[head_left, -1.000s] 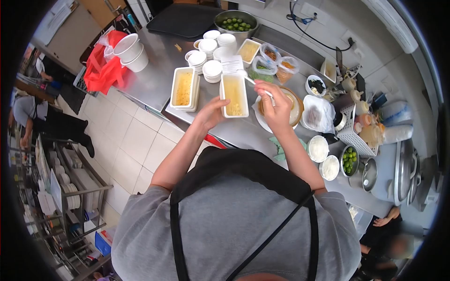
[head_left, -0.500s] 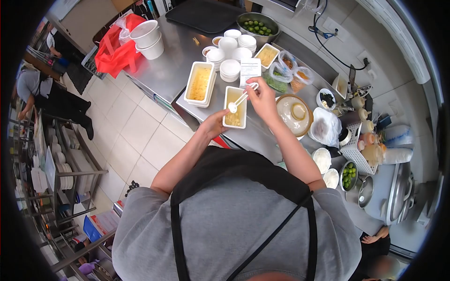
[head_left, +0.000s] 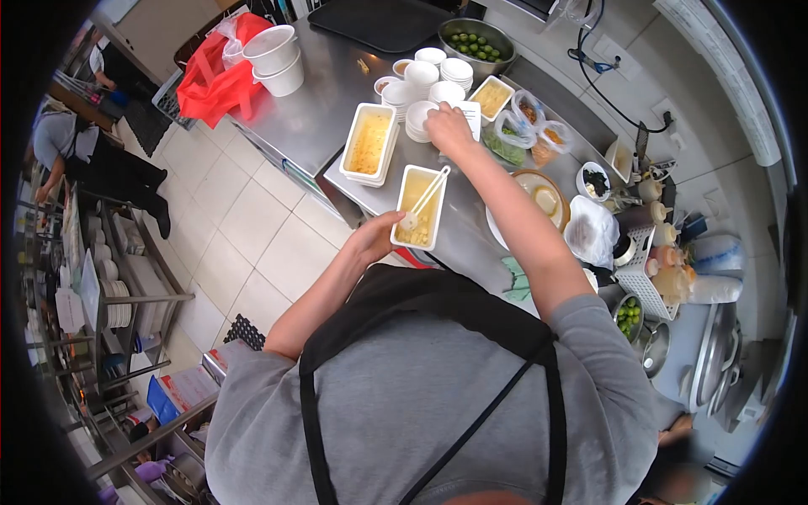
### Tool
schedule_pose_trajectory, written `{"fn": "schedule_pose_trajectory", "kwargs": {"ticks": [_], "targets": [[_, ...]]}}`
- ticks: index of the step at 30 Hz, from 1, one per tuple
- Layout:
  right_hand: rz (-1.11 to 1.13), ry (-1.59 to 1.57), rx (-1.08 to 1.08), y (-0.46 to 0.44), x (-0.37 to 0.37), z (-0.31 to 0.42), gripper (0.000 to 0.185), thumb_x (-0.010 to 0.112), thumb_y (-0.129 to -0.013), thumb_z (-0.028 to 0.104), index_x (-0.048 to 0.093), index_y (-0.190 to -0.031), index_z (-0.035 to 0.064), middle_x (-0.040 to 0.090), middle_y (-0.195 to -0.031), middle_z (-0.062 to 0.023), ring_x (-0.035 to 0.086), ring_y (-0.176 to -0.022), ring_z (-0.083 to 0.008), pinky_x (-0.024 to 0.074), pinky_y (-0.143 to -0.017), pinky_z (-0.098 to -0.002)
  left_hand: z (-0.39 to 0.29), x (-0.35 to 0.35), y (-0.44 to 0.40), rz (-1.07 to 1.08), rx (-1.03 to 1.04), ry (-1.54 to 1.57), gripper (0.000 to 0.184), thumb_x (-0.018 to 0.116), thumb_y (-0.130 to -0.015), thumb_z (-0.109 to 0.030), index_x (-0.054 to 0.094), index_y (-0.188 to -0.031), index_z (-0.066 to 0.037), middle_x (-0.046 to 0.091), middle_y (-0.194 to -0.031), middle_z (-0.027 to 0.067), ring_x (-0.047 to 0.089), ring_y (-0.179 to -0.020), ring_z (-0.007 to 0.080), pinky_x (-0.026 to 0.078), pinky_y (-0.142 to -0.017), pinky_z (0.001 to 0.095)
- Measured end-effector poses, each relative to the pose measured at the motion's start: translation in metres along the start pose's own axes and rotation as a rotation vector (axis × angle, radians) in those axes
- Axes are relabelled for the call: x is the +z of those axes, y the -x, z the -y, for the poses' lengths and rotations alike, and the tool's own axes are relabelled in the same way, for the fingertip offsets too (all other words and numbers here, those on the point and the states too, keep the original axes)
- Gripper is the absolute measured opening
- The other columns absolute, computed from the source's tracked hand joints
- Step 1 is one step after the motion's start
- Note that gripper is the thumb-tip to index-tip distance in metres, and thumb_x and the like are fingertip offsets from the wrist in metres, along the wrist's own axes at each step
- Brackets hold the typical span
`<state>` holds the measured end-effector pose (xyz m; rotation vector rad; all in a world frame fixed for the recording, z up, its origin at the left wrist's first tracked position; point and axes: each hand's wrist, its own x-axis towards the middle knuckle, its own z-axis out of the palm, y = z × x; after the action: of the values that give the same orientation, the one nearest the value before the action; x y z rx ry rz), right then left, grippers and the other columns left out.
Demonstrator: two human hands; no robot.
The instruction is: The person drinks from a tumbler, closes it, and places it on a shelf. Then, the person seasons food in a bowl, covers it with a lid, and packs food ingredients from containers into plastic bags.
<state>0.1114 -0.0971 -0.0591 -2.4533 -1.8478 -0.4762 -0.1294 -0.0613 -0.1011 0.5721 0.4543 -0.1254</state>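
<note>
My left hand (head_left: pixel 376 238) grips the left side of a white rectangular tub (head_left: pixel 427 217) with pale yellow food inside. A white spoon (head_left: pixel 428 197) rests in that tub, its bowl on the food and its handle toward the upper rim. My right hand (head_left: pixel 450 126) reaches to a stack of small white cups (head_left: pixel 419 119), with its fingers closed at the top cup's edge. More stacked cups (head_left: pixel 398 93) stand around it. Left of them are stacked tubs of yellow food (head_left: pixel 370 145). A paper slip (head_left: pixel 471 118) lies partly behind my right hand.
A bowl of green limes (head_left: pixel 477 45), tied plastic bags (head_left: pixel 509 139), a lidded pot (head_left: pixel 543 199) and a white basket (head_left: pixel 644 269) of bottles line the right. White buckets (head_left: pixel 275 61) and a red bag (head_left: pixel 219 77) are upper left. A person (head_left: pixel 88 160) stands far left.
My right hand has let go of the spoon, which now lies in the tub, and has moved up to the cup stack. My left hand still holds the tub. The view has shifted.
</note>
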Motion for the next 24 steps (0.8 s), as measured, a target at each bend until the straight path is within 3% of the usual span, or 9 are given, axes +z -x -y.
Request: {"fn": "schedule_pose_trajectory", "kwargs": {"ticks": [4, 6, 9, 13, 19, 22, 24], "targets": [[0.035, -0.008, 0.008, -0.004, -0.006, -0.006, 0.009, 0.053, -0.069, 0.008, 0.062, -0.073, 0.0074, 0.058, -0.082, -0.0042, 0.052, -0.087, -0.0217, 0.0419, -0.070, -0.0356, 0.003, -0.010, 0.018, -0.033, -0.004, 0.040, 0.052, 0.061, -0.079, -0.021, 0.040, -0.120, 0.002, 0.050, -0.116, 0.0124, 0.050, -0.107, 0.0227, 0.039, -0.092, 0.0379], [-0.186, -0.022, -0.060, -0.001, -0.010, -0.006, 0.008, 0.054, -0.071, 0.010, 0.060, -0.074, 0.0079, 0.057, -0.082, -0.0050, 0.052, -0.086, -0.0212, 0.0409, -0.070, -0.0348, 0.005, -0.017, 0.022, -0.031, -0.003, 0.064, 0.051, 0.062, -0.078, -0.020, 0.040, -0.119, 0.002, 0.051, -0.116, 0.0129, 0.050, -0.107, 0.0230, 0.039, -0.092, 0.0378], [-0.236, -0.168, -0.029, 0.015, -0.030, 0.006, 0.006, 0.054, -0.071, 0.011, 0.057, -0.074, 0.0077, 0.055, -0.080, -0.0063, 0.051, -0.084, -0.0219, 0.0398, -0.070, -0.0342, 0.006, -0.028, 0.028, -0.015, 0.038, 0.078, 0.049, 0.061, -0.079, -0.020, 0.041, -0.118, 0.004, 0.051, -0.115, 0.0142, 0.050, -0.107, 0.0239, 0.037, -0.093, 0.0376], [-0.221, -0.248, 0.021, 0.073, -0.047, 0.026, 0.006, 0.053, -0.071, 0.011, 0.056, -0.075, 0.0068, 0.054, -0.079, -0.0069, 0.050, -0.082, -0.0230, 0.0391, -0.068, -0.0347, -0.005, -0.019, 0.047, 0.033, 0.088, 0.026, 0.049, 0.060, -0.079, -0.020, 0.042, -0.117, 0.005, 0.053, -0.113, 0.0151, 0.051, -0.106, 0.0239, 0.037, -0.094, 0.0373], [-0.035, -0.293, 0.034, 0.165, 0.012, 0.062, 0.009, 0.051, -0.070, 0.012, 0.055, -0.077, 0.0090, 0.054, -0.079, -0.0061, 0.050, -0.081, -0.0232, 0.0390, -0.068, -0.0349, -0.012, -0.006, 0.035, 0.061, 0.072, -0.038, 0.050, 0.059, -0.081, -0.022, 0.040, -0.120, 0.003, 0.051, -0.115, 0.0134, 0.051, -0.106, 0.0219, 0.040, -0.092, 0.0355], [-0.047, -0.281, 0.065, 0.178, 0.012, 0.065, 0.007, 0.058, -0.071, 0.010, 0.059, -0.077, 0.0067, 0.054, -0.080, -0.0046, 0.050, -0.079, -0.0224, 0.0383, -0.067, -0.0350, -0.012, 0.006, 0.016, 0.093, 0.076, -0.079, 0.050, 0.058, -0.082, -0.023, 0.039, -0.120, 0.003, 0.050, -0.116, 0.0131, 0.050, -0.106, 0.0204, 0.039, -0.093, 0.0338], [-0.092, -0.315, 0.133, 0.184, -0.001, 0.053, 0.009, 0.055, -0.071, 0.010, 0.058, -0.079, 0.0071, 0.054, -0.081, -0.0056, 0.050, -0.081, -0.0229, 0.0392, -0.068, -0.0360, -0.014, 0.012, 0.002, 0.072, 0.125, -0.162, 0.050, 0.058, -0.082, -0.023, 0.039, -0.121, 0.002, 0.050, -0.116, 0.0134, 0.051, -0.105, 0.0212, 0.039, -0.092, 0.0346]]}}
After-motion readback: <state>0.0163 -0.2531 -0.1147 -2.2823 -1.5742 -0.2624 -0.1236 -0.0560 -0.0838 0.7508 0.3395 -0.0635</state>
